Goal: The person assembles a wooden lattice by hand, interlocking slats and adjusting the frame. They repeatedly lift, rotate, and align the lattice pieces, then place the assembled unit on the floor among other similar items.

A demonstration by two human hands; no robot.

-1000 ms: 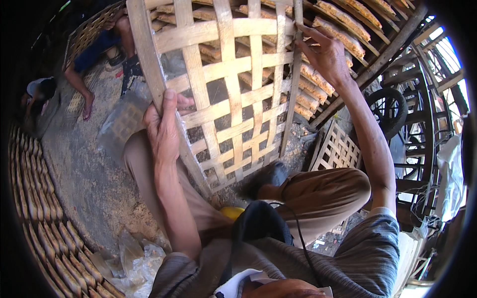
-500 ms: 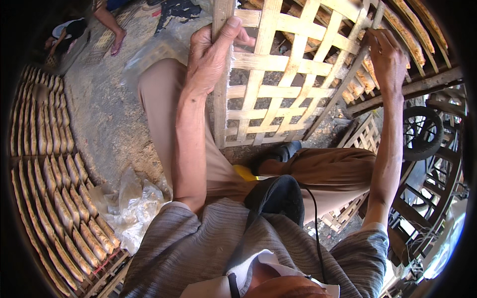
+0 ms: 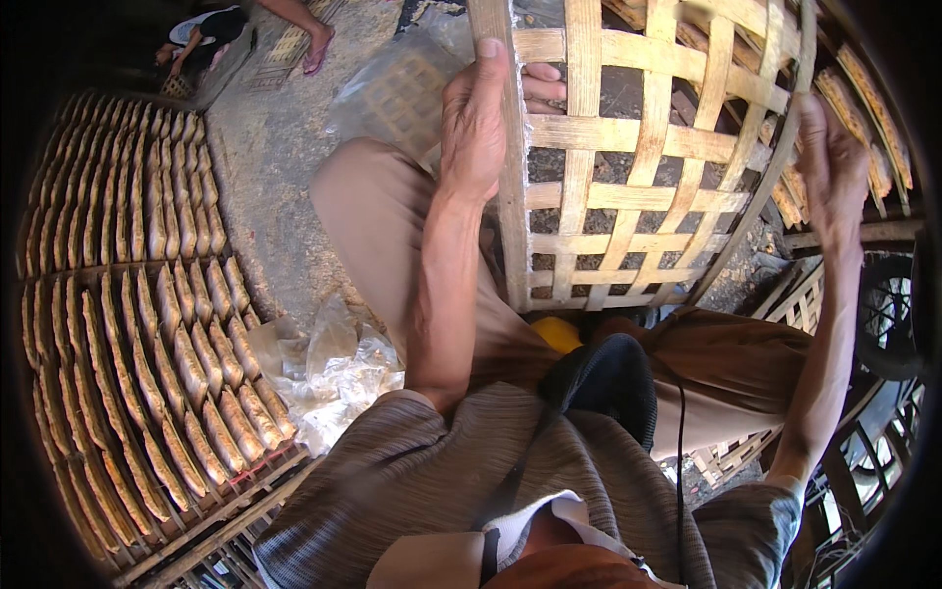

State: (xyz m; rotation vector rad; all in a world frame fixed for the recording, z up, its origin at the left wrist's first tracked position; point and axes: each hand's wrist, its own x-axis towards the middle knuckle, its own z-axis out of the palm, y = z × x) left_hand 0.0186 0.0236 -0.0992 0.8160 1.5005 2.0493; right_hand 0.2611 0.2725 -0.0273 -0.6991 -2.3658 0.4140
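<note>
Rack: woven bamboo lattice (image 3: 628, 167), held upright over the person's lap, lower edge just above the knees; ground shows through its gaps
Left hand: (image 3: 476, 123) on the rack's left edge strip, thumb along the front, fingers (image 3: 542, 86) curled round behind it, gripping
Right hand: (image 3: 834, 172) raised at the rack's curved right rim, palm against the rim; whether its fingers close on it cannot be told
Tray: large bamboo tray (image 3: 226, 525) at the person's left, on the ground, filled with rows of flat oblong brown pieces (image 3: 147, 334)
Plastic: crumpled clear sheet (image 3: 329, 378) between the tray and the left thigh
Pouch: dark bag (image 3: 608, 378) in the lap, a yellow thing (image 3: 557, 334) just beside it
Other racks: loaded ones (image 3: 863, 108) stacked to the right, behind the held rack
Other person: foot (image 3: 319, 44) and crouched figure (image 3: 201, 34) at top left, well apart
</note>
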